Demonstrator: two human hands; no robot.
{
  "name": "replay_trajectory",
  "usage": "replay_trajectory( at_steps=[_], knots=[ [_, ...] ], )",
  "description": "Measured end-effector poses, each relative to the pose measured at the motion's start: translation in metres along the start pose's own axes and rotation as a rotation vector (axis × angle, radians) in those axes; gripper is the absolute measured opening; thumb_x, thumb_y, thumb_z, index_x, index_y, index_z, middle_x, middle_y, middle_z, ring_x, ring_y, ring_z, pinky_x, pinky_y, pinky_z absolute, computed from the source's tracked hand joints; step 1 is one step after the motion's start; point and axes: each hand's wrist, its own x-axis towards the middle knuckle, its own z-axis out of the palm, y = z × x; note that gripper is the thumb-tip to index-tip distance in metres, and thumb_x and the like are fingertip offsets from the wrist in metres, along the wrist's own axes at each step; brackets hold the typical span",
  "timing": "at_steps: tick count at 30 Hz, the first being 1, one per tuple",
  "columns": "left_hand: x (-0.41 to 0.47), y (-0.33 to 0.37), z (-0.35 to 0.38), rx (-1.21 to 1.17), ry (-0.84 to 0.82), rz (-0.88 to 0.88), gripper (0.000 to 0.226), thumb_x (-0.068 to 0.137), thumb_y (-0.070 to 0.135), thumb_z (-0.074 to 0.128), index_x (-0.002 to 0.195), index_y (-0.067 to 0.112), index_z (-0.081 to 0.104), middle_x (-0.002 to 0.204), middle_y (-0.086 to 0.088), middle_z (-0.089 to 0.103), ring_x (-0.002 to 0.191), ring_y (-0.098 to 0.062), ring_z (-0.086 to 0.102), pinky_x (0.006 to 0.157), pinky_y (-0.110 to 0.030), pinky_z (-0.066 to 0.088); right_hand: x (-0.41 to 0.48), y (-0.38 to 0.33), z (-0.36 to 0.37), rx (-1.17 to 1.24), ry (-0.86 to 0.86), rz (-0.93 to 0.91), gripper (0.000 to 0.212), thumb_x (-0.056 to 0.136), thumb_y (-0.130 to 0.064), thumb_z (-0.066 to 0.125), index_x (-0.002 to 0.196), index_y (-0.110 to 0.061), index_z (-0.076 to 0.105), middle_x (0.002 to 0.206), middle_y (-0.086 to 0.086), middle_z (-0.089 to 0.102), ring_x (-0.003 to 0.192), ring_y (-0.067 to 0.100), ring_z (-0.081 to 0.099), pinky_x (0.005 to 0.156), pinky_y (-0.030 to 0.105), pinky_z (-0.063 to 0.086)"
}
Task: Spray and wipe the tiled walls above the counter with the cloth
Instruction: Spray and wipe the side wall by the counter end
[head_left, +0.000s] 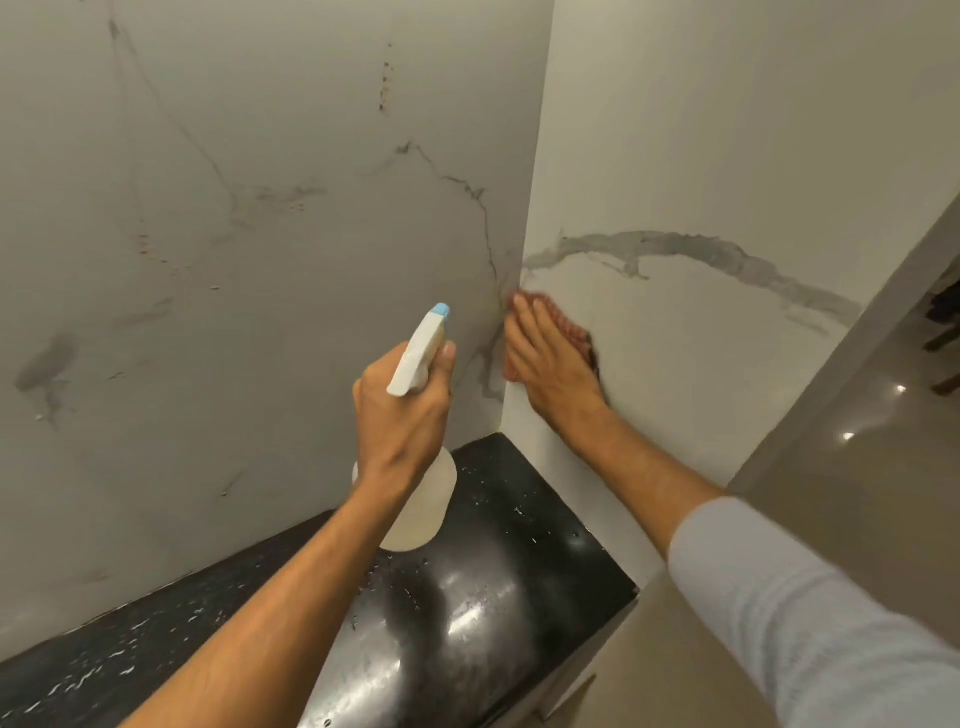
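**Cloth pinned to the right wall, bottle raised at the corner**

Right hand (550, 358) spread flat, fingers together, pressing a reddish-brown cloth (574, 330) against the right tiled wall (675, 156) just beside the corner — cloth mostly hidden under the palm, its edge showing past the fingertips and along the far side. Left hand (402, 410) wrapped tight around the neck of a white spray bottle (421, 353), blue nozzle aimed at the left tiled wall (234, 208). Below both, a wet black counter (493, 597). Grey sleeve (810, 613) on the right arm.
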Motion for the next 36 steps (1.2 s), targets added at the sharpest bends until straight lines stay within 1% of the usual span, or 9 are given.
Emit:
replay_trajectory(
  at_steps=[10,15,17,20,23,25,28,33,36],
  knots=[
    [0.005,-0.007,-0.019,-0.006,0.015,-0.027,0.051,0.092,0.036,0.063,0.076,-0.012,0.056,0.073,-0.035,0.059,0.059,-0.049,0.054,0.054,-0.057,0.05,-0.137,-0.095,0.061,0.192,-0.187,-0.221,0.08,0.104,-0.025,0.039,0.15,0.003,-0.021,0.152,0.034,-0.03,0.131,0.053,-0.036,0.106,0.056,-0.028],
    [0.014,0.004,-0.016,-0.06,-0.019,-0.003,0.046,0.096,0.029,0.064,0.077,-0.012,0.057,0.074,-0.034,0.06,0.059,-0.05,0.054,0.052,-0.057,0.05,-0.157,-0.058,0.042,0.493,-0.082,-0.054,0.078,0.091,-0.014,0.066,0.154,0.004,0.023,0.161,0.027,0.005,0.148,0.036,-0.009,0.114,0.042,-0.026],
    [0.017,0.008,-0.014,-0.085,-0.038,0.011,0.045,0.096,0.029,0.064,0.08,-0.013,0.058,0.075,-0.034,0.06,0.059,-0.05,0.054,0.053,-0.057,0.051,-0.153,-0.024,0.014,0.662,-0.111,0.113,0.057,0.106,-0.031,0.028,0.159,-0.017,0.016,0.167,0.006,0.0,0.152,0.019,-0.012,0.122,0.034,-0.016],
    [0.02,0.015,-0.008,-0.103,-0.061,0.044,0.044,0.096,0.029,0.064,0.081,-0.012,0.059,0.075,-0.034,0.061,0.059,-0.049,0.055,0.054,-0.057,0.051,-0.121,0.043,-0.02,0.643,0.058,0.282,0.079,0.094,-0.04,-0.025,0.158,-0.031,0.02,0.167,-0.005,0.005,0.154,0.017,-0.003,0.125,0.041,0.004],
    [0.026,0.025,0.002,-0.123,-0.076,0.054,0.043,0.096,0.028,0.064,0.078,-0.011,0.06,0.074,-0.034,0.061,0.054,-0.044,0.052,0.054,-0.056,0.049,-0.083,0.107,-0.053,0.365,0.397,0.557,0.056,0.101,-0.012,0.017,0.153,-0.013,0.036,0.162,0.011,0.026,0.151,0.033,0.017,0.125,0.047,0.005],
    [0.029,0.032,0.009,-0.136,-0.074,0.05,0.042,0.095,0.026,0.065,0.076,-0.011,0.059,0.073,-0.034,0.061,0.053,-0.041,0.05,0.055,-0.055,0.048,-0.066,0.114,-0.07,0.237,0.344,0.64,0.058,0.101,-0.007,0.035,0.157,-0.004,0.019,0.164,0.016,0.015,0.152,0.038,0.01,0.124,0.051,0.005],
    [0.033,0.041,0.016,-0.154,-0.098,0.074,0.04,0.095,0.026,0.064,0.08,-0.011,0.06,0.075,-0.033,0.062,0.061,-0.049,0.056,0.055,-0.056,0.051,-0.057,0.098,-0.079,0.109,0.035,0.338,0.066,0.105,-0.012,0.034,0.157,-0.003,-0.005,0.165,0.017,-0.007,0.151,0.039,-0.007,0.121,0.052,-0.006],
    [0.048,0.05,0.024,-0.173,-0.098,0.111,0.039,0.095,0.026,0.063,0.081,-0.01,0.061,0.074,-0.032,0.063,0.063,-0.047,0.057,0.056,-0.057,0.051,-0.023,0.163,-0.108,0.21,0.349,0.65,0.068,0.092,-0.008,0.048,0.155,-0.006,0.026,0.163,0.014,0.019,0.151,0.038,0.012,0.122,0.054,0.004],
    [0.054,0.052,0.029,-0.184,-0.086,0.101,0.04,0.094,0.027,0.063,0.083,-0.011,0.061,0.077,-0.032,0.063,0.065,-0.045,0.059,0.06,-0.058,0.053,-0.021,0.157,-0.109,0.233,0.329,0.651,0.07,0.095,-0.008,0.051,0.156,-0.002,0.017,0.165,0.017,0.012,0.152,0.04,0.005,0.122,0.053,0.0]
  ],
)
